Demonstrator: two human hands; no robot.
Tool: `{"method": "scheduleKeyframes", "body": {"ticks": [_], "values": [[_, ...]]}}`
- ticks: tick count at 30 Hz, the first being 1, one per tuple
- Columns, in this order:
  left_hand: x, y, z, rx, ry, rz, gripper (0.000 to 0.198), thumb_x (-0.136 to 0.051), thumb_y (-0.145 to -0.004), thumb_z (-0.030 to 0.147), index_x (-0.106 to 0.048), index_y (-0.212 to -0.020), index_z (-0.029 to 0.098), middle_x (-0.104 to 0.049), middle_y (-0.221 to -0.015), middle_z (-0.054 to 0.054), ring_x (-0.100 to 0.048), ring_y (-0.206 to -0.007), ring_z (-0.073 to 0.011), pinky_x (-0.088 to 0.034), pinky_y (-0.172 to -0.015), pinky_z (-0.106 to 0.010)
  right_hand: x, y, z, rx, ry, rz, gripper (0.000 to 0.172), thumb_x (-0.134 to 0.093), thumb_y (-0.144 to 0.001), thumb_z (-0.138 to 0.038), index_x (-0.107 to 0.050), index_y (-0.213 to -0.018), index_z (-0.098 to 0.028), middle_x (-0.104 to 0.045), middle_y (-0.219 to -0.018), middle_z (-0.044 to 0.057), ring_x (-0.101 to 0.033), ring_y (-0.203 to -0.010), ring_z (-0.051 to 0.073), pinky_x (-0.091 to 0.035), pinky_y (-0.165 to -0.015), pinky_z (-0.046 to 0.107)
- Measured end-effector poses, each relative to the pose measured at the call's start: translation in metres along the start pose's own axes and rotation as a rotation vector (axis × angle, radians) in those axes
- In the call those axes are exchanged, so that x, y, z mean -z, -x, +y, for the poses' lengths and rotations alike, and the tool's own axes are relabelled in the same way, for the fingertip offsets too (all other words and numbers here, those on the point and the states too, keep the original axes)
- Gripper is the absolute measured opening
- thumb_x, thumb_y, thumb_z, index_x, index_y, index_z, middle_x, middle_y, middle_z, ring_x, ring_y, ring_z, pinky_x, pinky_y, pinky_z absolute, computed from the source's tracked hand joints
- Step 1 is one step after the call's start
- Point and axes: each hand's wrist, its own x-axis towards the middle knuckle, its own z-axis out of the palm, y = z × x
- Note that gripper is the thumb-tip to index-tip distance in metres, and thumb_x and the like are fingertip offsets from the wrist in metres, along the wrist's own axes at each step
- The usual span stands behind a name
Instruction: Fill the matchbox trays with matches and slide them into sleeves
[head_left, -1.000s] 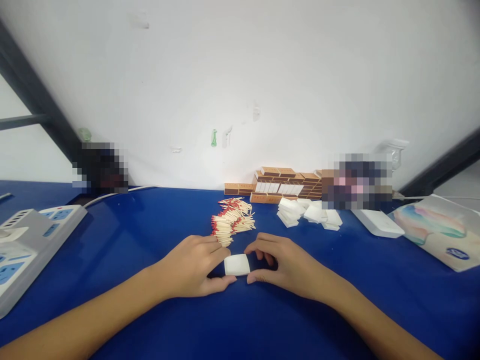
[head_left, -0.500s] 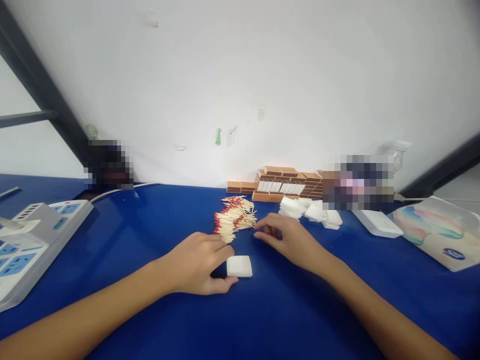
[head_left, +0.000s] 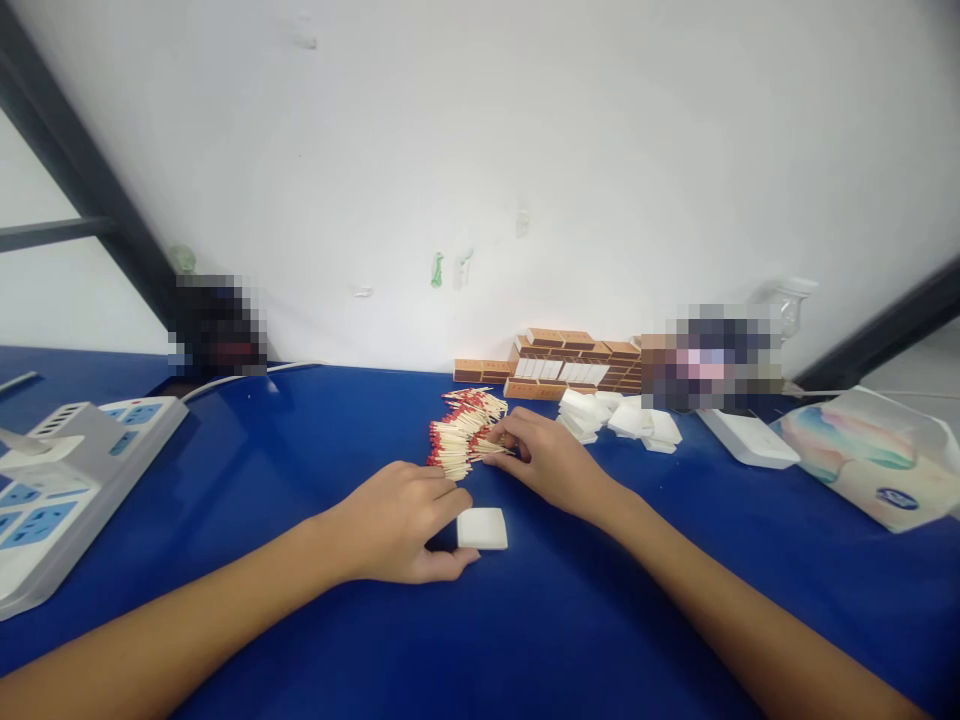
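My left hand (head_left: 416, 525) rests on the blue table with a small white matchbox tray (head_left: 482, 529) between its thumb and fingers. Red-tipped matches (head_left: 452, 443) lie in a loose pile just beyond that tray. At the right side of the pile, my right hand (head_left: 551, 460) has its thumb and fingertips around some match ends; how many it grips is hidden. More white trays (head_left: 583, 412) lie heaped to the right of this hand. Brown matchboxes (head_left: 559, 372) are stacked against the wall behind, some showing white sides.
A large power strip (head_left: 90, 490) with a plugged-in cord stands on the left. On the right are a white box-like object (head_left: 750, 440) and a tissue pack (head_left: 870, 460). Dark metal frame bars (head_left: 97, 190) slope along both sides. The white wall (head_left: 480, 150) bounds the table behind.
My right hand has moved left and slightly forward onto the matches, its fingers closing on the edge of the pile. My left hand stays on the tray.
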Motion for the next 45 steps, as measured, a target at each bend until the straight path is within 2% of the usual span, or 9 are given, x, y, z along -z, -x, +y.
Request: {"method": "scheduleKeyframes", "body": {"ticks": [7,13,19,23,26,32,39,45], "values": [[0.001,-0.002,0.0,-0.016,-0.03,0.01,0.031,-0.062,-0.094,0.047,-0.067,-0.099,0.018,-0.065,-0.074,-0.002,-0.063,-0.065,-0.019,-0.045,-0.059,-0.032,-0.001,0.001,-0.005,0.043,0.153,-0.029,0.02,-0.057,-0.105,-0.034,-0.065,-0.096,-0.019,-0.062,-0.099,0.006,-0.06,-0.079,0.016,-0.044,-0.068,0.029],[0.002,-0.002,-0.003,0.036,-0.029,-0.009,0.03,-0.062,-0.095,0.047,-0.067,-0.098,0.018,-0.069,-0.079,-0.002,-0.067,-0.07,-0.0203,-0.047,-0.063,-0.033,0.002,0.004,-0.009,0.078,0.339,-0.062,0.022,-0.053,-0.106,-0.032,-0.064,-0.094,-0.018,-0.063,-0.101,0.008,-0.061,-0.077,0.017,-0.044,-0.066,0.031],[-0.002,-0.001,-0.006,0.118,-0.011,-0.03,0.032,-0.065,-0.093,0.05,-0.067,-0.101,0.019,-0.072,-0.085,-0.003,-0.071,-0.08,-0.0227,-0.05,-0.069,-0.033,0.006,0.01,-0.002,0.11,0.253,-0.044,0.022,-0.052,-0.107,-0.034,-0.063,-0.096,-0.019,-0.062,-0.098,0.006,-0.06,-0.076,0.017,-0.044,-0.067,0.03],[-0.002,-0.001,-0.006,0.136,0.001,-0.046,0.033,-0.065,-0.092,0.051,-0.067,-0.1,0.019,-0.072,-0.084,-0.002,-0.07,-0.078,-0.0223,-0.049,-0.068,-0.033,0.01,0.016,0.004,0.111,0.215,-0.049,0.019,-0.053,-0.106,-0.034,-0.062,-0.098,-0.019,-0.06,-0.097,0.006,-0.061,-0.078,0.018,-0.046,-0.069,0.031],[-0.001,-0.002,-0.006,0.134,0.004,-0.047,0.031,-0.065,-0.092,0.049,-0.067,-0.101,0.019,-0.072,-0.084,-0.002,-0.07,-0.078,-0.022,-0.049,-0.067,-0.033,0.012,0.019,0.005,0.08,0.2,-0.054,0.017,-0.058,-0.104,-0.035,-0.062,-0.103,-0.019,-0.061,-0.099,0.006,-0.062,-0.079,0.019,-0.048,-0.07,0.032],[-0.001,-0.003,-0.007,0.122,0.001,-0.043,0.033,-0.064,-0.093,0.051,-0.067,-0.102,0.019,-0.072,-0.084,-0.001,-0.07,-0.077,-0.0219,-0.05,-0.067,-0.034,0.019,0.022,0.004,-0.042,0.195,-0.092,0.02,-0.067,-0.098,-0.039,-0.061,-0.101,-0.021,-0.062,-0.098,0.005,-0.061,-0.079,0.02,-0.048,-0.07,0.033],[0.0,-0.003,-0.006,0.1,0.006,-0.038,0.034,-0.062,-0.095,0.051,-0.067,-0.102,0.018,-0.072,-0.086,-0.002,-0.071,-0.079,-0.0221,-0.051,-0.069,-0.034,0.038,0.028,0.016,-0.099,0.141,-0.203,0.011,-0.062,-0.101,-0.033,-0.06,-0.097,-0.023,-0.064,-0.095,0.003,-0.061,-0.079,0.02,-0.045,-0.07,0.032],[0.0,-0.004,-0.005,0.09,-0.003,-0.048,0.032,-0.062,-0.095,0.05,-0.068,-0.101,0.019,-0.071,-0.084,-0.002,-0.069,-0.077,-0.0216,-0.049,-0.067,-0.034,0.031,0.025,0.015,-0.097,0.057,-0.19,0.011,-0.056,-0.102,-0.025,-0.059,-0.092,-0.022,-0.064,-0.091,0.004,-0.059,-0.077,0.019,-0.045,-0.069,0.031]]}}
